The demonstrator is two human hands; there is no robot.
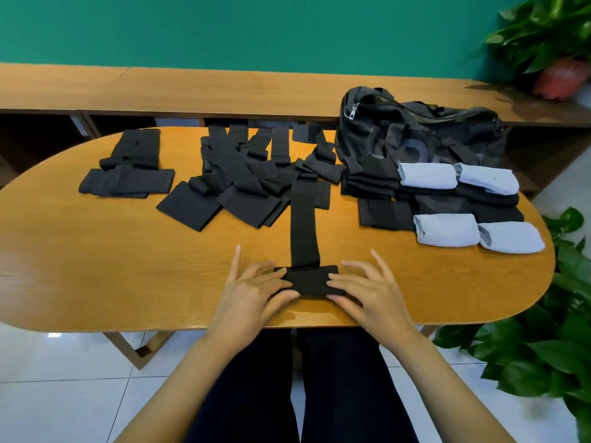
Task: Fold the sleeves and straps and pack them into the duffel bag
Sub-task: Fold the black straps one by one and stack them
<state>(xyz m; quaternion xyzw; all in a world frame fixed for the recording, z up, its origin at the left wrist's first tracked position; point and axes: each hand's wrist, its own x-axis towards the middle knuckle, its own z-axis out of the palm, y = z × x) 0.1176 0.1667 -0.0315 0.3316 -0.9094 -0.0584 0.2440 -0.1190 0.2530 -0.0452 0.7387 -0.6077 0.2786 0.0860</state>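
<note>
Faintly, unreadable grey print (pixel 411 152) shows on the duffel bag (pixel 447 123).

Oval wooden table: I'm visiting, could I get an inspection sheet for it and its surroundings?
Surface: oval wooden table, bare at front left.
Job's things: long black elastic strap, near end folded; heap of loose black straps; folded black stacks; four rolled pale blue sleeves; black mesh duffel bag at the back right.
Clutter: nothing seen.
Fingers: of left hand and right hand, nearly straight, pressing the strap's folded end.
Cables: nothing seen.
Surroundings: green wall, wooden sideboard, leafy plants.
</note>
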